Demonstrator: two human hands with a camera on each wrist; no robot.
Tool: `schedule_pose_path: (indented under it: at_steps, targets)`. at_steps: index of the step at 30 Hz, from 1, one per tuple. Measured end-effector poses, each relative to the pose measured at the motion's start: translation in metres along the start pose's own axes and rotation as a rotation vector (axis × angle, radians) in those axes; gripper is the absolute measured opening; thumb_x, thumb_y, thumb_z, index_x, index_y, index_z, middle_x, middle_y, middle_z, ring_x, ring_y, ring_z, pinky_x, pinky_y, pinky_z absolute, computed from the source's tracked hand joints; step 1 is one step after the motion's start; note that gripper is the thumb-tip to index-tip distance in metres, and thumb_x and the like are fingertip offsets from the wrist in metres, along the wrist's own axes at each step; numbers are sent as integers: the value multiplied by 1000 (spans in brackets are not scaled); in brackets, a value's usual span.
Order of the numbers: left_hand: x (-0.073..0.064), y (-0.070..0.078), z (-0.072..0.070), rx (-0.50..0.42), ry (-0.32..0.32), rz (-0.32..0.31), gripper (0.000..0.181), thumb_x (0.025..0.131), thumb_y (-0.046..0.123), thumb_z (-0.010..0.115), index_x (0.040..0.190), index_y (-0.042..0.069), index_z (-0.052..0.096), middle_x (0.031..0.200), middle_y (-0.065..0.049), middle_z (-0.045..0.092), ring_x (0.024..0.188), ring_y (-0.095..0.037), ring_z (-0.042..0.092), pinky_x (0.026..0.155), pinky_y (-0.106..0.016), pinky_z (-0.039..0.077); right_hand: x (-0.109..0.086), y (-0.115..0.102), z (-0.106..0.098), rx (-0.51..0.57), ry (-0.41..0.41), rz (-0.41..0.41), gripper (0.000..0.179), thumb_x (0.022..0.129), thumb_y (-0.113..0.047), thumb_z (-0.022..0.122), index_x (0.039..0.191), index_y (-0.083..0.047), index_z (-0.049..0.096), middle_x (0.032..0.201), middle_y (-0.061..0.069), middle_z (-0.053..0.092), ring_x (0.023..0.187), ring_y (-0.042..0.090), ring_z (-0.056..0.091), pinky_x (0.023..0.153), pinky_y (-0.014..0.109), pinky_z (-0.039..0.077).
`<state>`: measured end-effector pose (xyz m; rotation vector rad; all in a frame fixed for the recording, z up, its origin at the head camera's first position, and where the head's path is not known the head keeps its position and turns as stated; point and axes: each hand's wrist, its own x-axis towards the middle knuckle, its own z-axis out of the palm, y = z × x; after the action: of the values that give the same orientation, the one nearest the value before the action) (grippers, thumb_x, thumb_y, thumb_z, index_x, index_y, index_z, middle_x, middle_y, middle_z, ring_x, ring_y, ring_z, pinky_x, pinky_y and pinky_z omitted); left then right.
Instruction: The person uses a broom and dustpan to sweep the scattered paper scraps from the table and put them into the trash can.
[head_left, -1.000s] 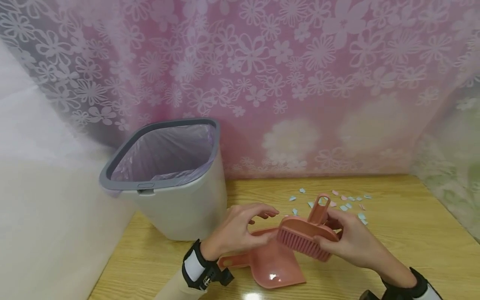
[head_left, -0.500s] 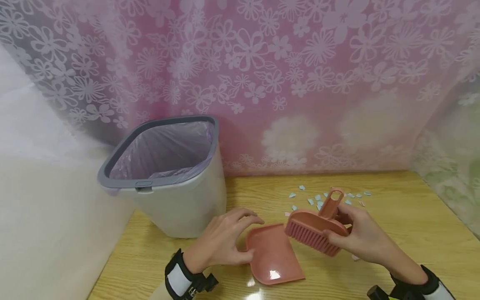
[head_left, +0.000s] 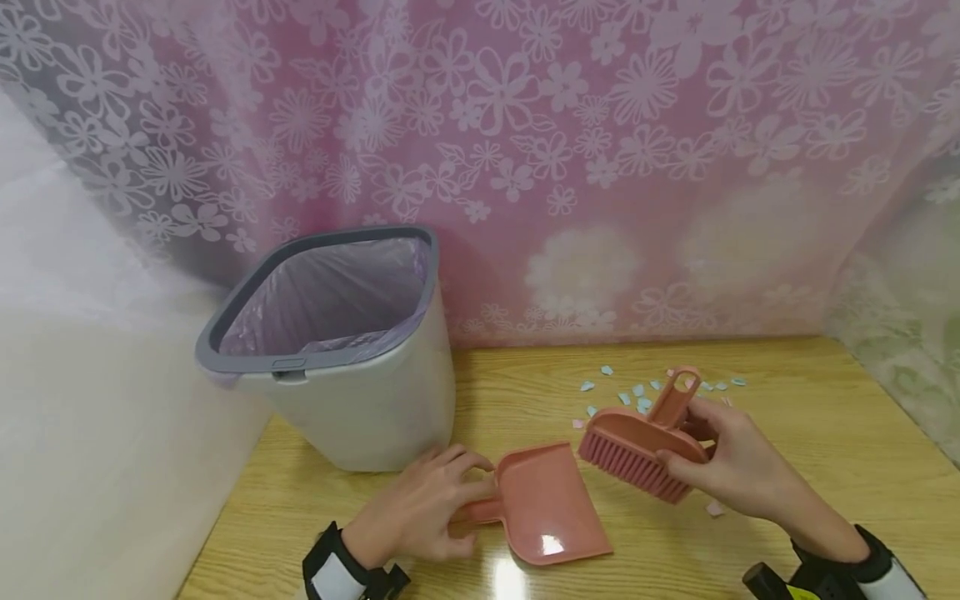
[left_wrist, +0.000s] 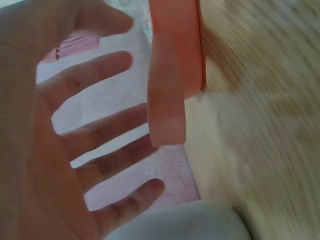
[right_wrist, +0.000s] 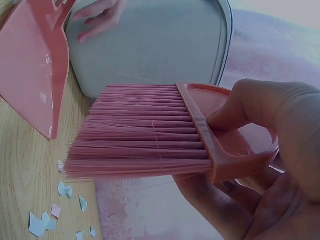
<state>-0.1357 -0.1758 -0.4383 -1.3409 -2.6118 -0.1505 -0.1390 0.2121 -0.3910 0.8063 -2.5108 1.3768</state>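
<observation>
A coral dustpan (head_left: 551, 500) lies on the table with its handle (left_wrist: 167, 95) toward the left. My left hand (head_left: 420, 508) hovers around that handle, thumb and fingers spread apart; the left wrist view shows a gap between the thumb and the handle. My right hand (head_left: 738, 467) grips a matching hand brush (head_left: 637, 450) by its head, thumb on the near face. The brush is held above the table, pink bristles (right_wrist: 140, 132) facing down and left, its short looped handle pointing up. Small blue and pink paper scraps (head_left: 643, 403) lie scattered behind the brush.
A light grey trash bin (head_left: 382, 408) with a dark rim and purplish liner stands at the back left, close to my left hand. A pink floral curtain (head_left: 525, 208) hangs behind the wooden table (head_left: 840, 433). One pink scrap (head_left: 716, 508) lies below my right hand.
My left hand has moved left from over the dustpan's pan to its handle. My right hand has shifted the brush to the right, away from the pan. The dustpan stays nearly in place.
</observation>
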Motion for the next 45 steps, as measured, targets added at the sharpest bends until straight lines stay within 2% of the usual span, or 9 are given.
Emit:
schedule_pose_path:
  at_steps: [4, 9, 14, 18, 26, 32, 39, 45]
  targets:
    - [-1, 2, 1, 18, -15, 5, 49, 68, 40, 76, 116, 32, 69, 118, 1, 66, 107, -17, 58, 80, -40, 57, 0, 0, 0, 4, -5, 6, 36, 79, 9, 75, 112, 1, 64, 94, 4, 71, 72, 6, 71, 50, 29, 60]
    - [1, 4, 4, -7, -28, 6, 44, 69, 34, 76, 113, 34, 69, 111, 3, 64, 102, -16, 58, 75, -32, 57, 0, 1, 0, 16, -8, -1, 36, 79, 10, 75, 112, 1, 64, 94, 3, 71, 73, 6, 72, 50, 29, 60]
    - [2, 6, 9, -3, -33, 2, 39, 70, 29, 76, 109, 33, 71, 105, 4, 63, 95, -15, 57, 75, -29, 56, -1, 0, 0, 22, -19, 9, 35, 80, 9, 74, 112, 1, 64, 95, 3, 71, 73, 7, 72, 50, 30, 60]
    - [3, 7, 12, 27, -16, 29, 34, 71, 25, 75, 105, 32, 71, 102, 4, 63, 92, -14, 56, 75, -27, 54, -1, -2, 0, 18, -22, 20, 34, 81, 8, 74, 112, 1, 64, 94, 5, 71, 72, 7, 72, 50, 30, 60]
    - [4, 7, 17, 20, -22, 45, 36, 72, 19, 76, 106, 31, 72, 96, 6, 60, 85, -11, 53, 71, -23, 49, -1, -1, 0, 23, -27, 18, 34, 81, 8, 74, 112, 2, 64, 94, 5, 71, 72, 7, 72, 51, 30, 61]
    - [4, 7, 17, -1, -33, 37, 33, 77, 18, 76, 107, 31, 72, 93, 7, 62, 81, -10, 53, 67, -21, 47, -1, 0, 0, 20, -26, 14, 34, 80, 9, 74, 111, 1, 64, 94, 6, 71, 72, 7, 72, 50, 30, 60]
    - [5, 9, 15, -27, -62, 9, 17, 91, 21, 70, 104, 32, 72, 89, 9, 63, 73, -9, 51, 59, -19, 41, -1, 0, 0, 25, -28, 21, 33, 81, 8, 75, 112, 1, 64, 95, 8, 71, 73, 7, 72, 51, 30, 60]
    - [4, 10, 13, 11, -90, -10, 23, 91, 20, 70, 106, 37, 72, 88, 10, 63, 72, -10, 51, 52, -19, 36, 0, 1, -1, 38, -33, 17, 34, 81, 8, 74, 113, 0, 64, 96, 8, 70, 74, 8, 72, 52, 30, 61]
